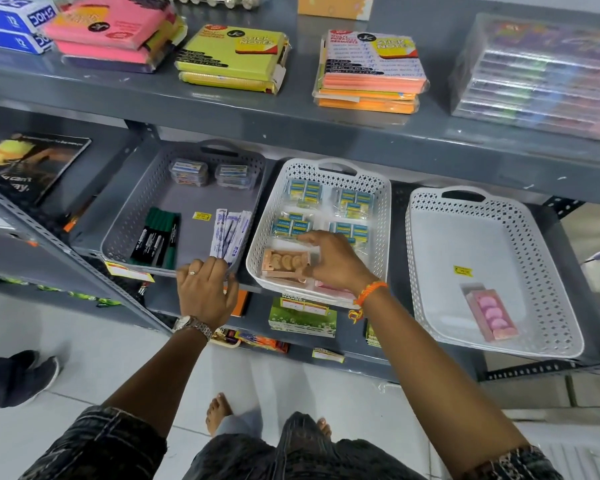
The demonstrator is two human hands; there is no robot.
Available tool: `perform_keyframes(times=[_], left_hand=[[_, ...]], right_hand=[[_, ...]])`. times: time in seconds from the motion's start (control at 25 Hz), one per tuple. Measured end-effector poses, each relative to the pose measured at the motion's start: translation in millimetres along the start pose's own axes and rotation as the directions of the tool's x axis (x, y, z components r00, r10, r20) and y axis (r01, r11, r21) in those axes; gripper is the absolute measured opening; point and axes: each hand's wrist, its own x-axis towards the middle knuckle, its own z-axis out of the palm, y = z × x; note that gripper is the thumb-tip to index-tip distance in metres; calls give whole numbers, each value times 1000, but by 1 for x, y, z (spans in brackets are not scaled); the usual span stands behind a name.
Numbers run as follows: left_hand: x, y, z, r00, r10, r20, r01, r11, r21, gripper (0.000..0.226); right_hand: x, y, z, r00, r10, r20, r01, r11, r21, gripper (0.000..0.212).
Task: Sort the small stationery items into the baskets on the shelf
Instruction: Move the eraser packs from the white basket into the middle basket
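Observation:
Three baskets stand side by side on the middle shelf. The grey basket (132, 209) at the left holds green-capped markers (156, 240), two small clear boxes (189, 172) and a fan of white-and-purple sachets (230, 230). My left hand (205, 289) grips the near ends of those sachets at the basket's front rim. The middle white basket (264, 237) holds packs of blue-and-yellow small boxes (291, 225) and an orange eraser pack (284, 263). My right hand (333, 259) is closed on that orange pack. The right white basket (430, 209) holds a pink eraser pack (492, 315).
The upper shelf (291, 116) carries sticky-note packs, blue boxes and a clear case of pens. Books lie at the far left of the middle shelf. A lower shelf holds green boxes (302, 317). Another person's shoe (18, 375) is on the tiled floor at the left.

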Motion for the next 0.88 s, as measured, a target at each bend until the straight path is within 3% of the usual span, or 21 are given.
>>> perform_keyframes(times=[0.16, 0.28, 0.36, 0.48, 0.68, 0.88], left_hand=[[0, 0, 0, 1000, -10, -9, 10, 1000, 4, 15], [-1, 0, 2, 1000, -7, -30, 8, 1000, 14, 16], [0, 1, 4, 999, -17, -31, 18, 1000, 15, 18], [0, 1, 6, 998, -21, -53, 22, 1000, 14, 22], [-1, 4, 6, 995, -21, -99, 22, 1000, 6, 21], [-2, 7, 4, 995, -35, -95, 35, 999, 2, 21]], right_hand=[[-28, 34, -54, 929, 183, -323, -62, 934, 352, 49], [-59, 80, -91, 811, 351, -467, -238, 929, 284, 49], [-75, 115, -103, 765, 469, -442, -465, 877, 125, 63], [-97, 153, -105, 668, 654, -356, -724, 681, -108, 77], [-127, 178, -92, 532, 756, -382, -837, 538, -99, 56], [-139, 180, -92, 483, 750, -451, -832, 554, 31, 46]])
